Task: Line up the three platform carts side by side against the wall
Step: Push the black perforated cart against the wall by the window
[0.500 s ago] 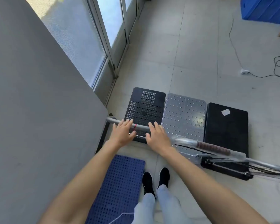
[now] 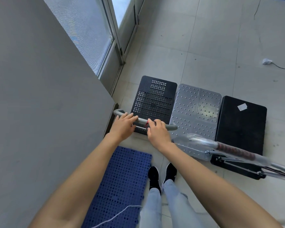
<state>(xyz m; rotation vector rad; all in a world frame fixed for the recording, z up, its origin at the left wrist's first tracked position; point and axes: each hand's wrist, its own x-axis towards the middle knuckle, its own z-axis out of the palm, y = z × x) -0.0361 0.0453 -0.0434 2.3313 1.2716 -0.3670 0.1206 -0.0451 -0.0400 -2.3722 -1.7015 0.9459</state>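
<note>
Three platform carts stand side by side on the tiled floor. A black perforated cart [image 2: 155, 99] is at the left beside the grey wall [image 2: 39, 96], a silver studded cart [image 2: 194, 109] is in the middle, and a plain black cart [image 2: 240, 124] is at the right. Both my hands are on the left cart's grey handle [image 2: 170, 126]. My left hand [image 2: 123, 127] rests on it with fairly straight fingers. My right hand [image 2: 157, 132] grips it with curled fingers. The other two carts' handles [image 2: 234, 151], one plastic-wrapped, lean toward me at the right.
A blue perforated mat [image 2: 122, 181] lies on the floor by my feet [image 2: 161, 176], against the wall. A glass door [image 2: 122, 14] stands beyond the wall's corner. A white plug with a black cable [image 2: 266, 61] lies on the tiles at far right.
My right hand's fingers have curled round the grey handle, where before they lay flat. Both hands stay on the bar. The handle's right end now shows.
</note>
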